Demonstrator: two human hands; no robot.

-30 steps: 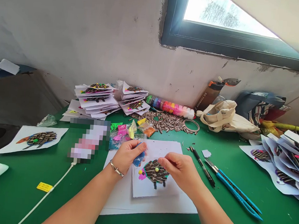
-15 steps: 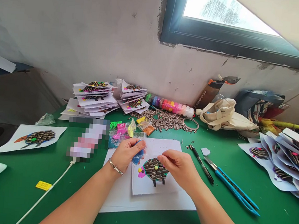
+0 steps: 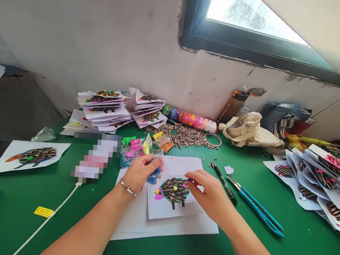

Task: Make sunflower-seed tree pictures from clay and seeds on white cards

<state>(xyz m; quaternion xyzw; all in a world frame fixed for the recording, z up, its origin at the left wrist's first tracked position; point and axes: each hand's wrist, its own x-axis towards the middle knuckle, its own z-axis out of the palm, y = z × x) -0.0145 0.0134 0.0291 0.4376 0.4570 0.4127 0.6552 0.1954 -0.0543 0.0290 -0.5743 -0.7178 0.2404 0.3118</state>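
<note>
Head view: our left hand (image 3: 138, 173) grip closed round blue clay lump (image 3: 154, 177) — right hand (image 3: 213, 195) grip pinched tight at seed hedgehog (image 3: 174, 188) edge, contents too small to tell.

Paper, seeds and clay on a matt green tabletop (image 3: 311, 243).
The small white paper sheet (image 3: 165, 210) is smooth and matt; its striped sunflower seeds (image 3: 175, 188) have a faint sheen. The soft blue clay lump (image 3: 154, 176) looks dull, the thin wrist bracelet (image 3: 128, 187) polished metal, the blue craft knife (image 3: 259, 210) glossy plastic, the cream tote bag (image 3: 253, 132) creased cloth.
</note>
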